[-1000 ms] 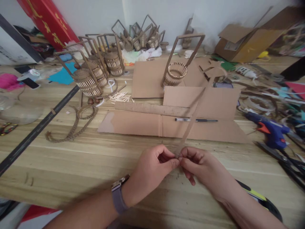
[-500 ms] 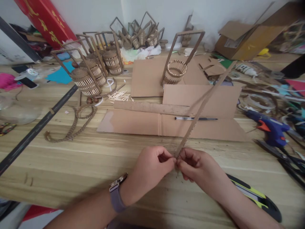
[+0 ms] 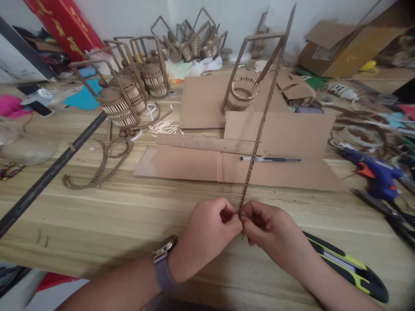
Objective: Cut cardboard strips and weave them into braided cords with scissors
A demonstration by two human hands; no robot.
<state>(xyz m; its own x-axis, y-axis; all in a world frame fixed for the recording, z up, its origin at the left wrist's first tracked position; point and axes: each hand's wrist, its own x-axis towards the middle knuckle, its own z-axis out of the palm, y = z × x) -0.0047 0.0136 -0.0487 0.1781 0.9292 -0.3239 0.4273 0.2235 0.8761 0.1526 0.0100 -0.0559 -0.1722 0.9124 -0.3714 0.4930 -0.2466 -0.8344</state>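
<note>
Now the cardboard strip (image 3: 264, 116) is being pinched above the desk (image 3: 139, 216) by left hand (image 3: 210, 231) and right hand (image 3: 277, 235) at its near end; it is being swung steeper, its fluted edge being exposed.

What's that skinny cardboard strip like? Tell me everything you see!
The cardboard strip is long, narrow, brown and nearly straight. It looks corrugated: dark gaps line the edge facing us. Fingertips of the left hand and right hand pinch its near end. From there it slants up to the right, crossing in front of the pen in this view. Its far end, near the picture's top, is unheld.
</note>
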